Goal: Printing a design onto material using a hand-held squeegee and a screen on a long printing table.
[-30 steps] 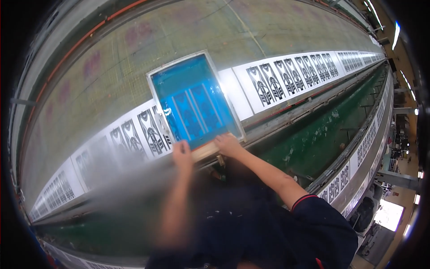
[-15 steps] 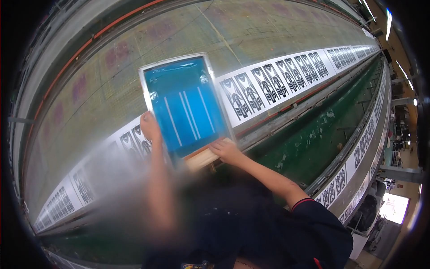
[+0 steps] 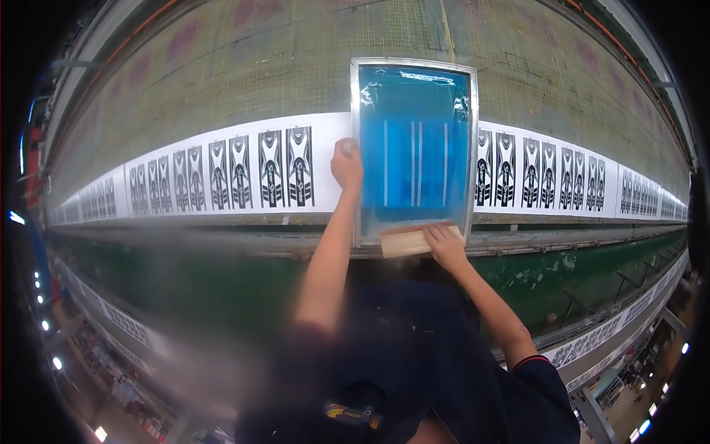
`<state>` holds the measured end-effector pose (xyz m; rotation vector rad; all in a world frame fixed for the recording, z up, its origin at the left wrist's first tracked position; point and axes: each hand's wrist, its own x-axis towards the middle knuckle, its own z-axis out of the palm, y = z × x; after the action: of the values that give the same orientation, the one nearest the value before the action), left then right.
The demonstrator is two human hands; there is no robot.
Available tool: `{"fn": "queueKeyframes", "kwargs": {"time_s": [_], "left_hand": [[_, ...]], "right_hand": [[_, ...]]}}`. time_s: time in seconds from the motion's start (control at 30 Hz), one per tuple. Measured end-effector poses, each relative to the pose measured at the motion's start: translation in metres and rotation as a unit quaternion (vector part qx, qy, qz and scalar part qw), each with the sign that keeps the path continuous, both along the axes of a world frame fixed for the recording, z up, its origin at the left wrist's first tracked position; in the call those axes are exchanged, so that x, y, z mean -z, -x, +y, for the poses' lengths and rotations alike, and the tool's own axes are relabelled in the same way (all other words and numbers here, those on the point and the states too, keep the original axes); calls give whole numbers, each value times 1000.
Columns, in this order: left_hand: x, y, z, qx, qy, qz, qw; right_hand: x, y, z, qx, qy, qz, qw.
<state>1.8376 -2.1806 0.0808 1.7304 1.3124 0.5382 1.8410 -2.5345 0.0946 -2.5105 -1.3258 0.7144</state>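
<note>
A screen frame (image 3: pixel 355 111) with a blue mesh (image 3: pixel 414 163) and pale vertical stripes lies across a white strip (image 3: pixel 222 170) of printed black-and-white designs. My left hand (image 3: pixel 346 164) is closed on the screen frame's left edge, fingertips partly hidden. My right hand (image 3: pixel 444 246) grips a light wooden squeegee (image 3: pixel 403 244), with a dark orange blade edge, at the screen's near end; its fingers lie over the wood's top.
The long printing table (image 3: pixel 259 66) stretches across the view, stained and bordered by metal rails (image 3: pixel 555 238). Below it is a green surface (image 3: pixel 510 277); another printed strip (image 3: pixel 592 351) runs at lower right. A haze blurs the lower left.
My view has turned, so the printed strip now runs level. The screen now stands upright in view, further right. My left hand moved from the near corner up to the left edge.
</note>
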Motion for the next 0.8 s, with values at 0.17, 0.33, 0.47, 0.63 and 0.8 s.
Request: {"fn": "queueKeyframes", "kwargs": {"time_s": [0.17, 0.33, 0.47, 0.63, 0.8], "left_hand": [[4, -17, -31, 7, 26, 22, 999], [-3, -25, -32, -18, 17, 50, 998], [-2, -33, -32, -4, 56, 26, 998], [18, -26, -33, 5, 47, -82, 996], [24, -8, 11, 111, 50, 12, 992]], "right_hand": [[-6, -11, -11, -56, -39, -69, 995], [-2, -45, 6, -62, -127, -202, 969], [16, -148, 63, -55, -141, -255, 955], [-15, -279, 166, -59, -67, -155, 984], [-30, -341, 208, -89, -46, -80, 992]]}}
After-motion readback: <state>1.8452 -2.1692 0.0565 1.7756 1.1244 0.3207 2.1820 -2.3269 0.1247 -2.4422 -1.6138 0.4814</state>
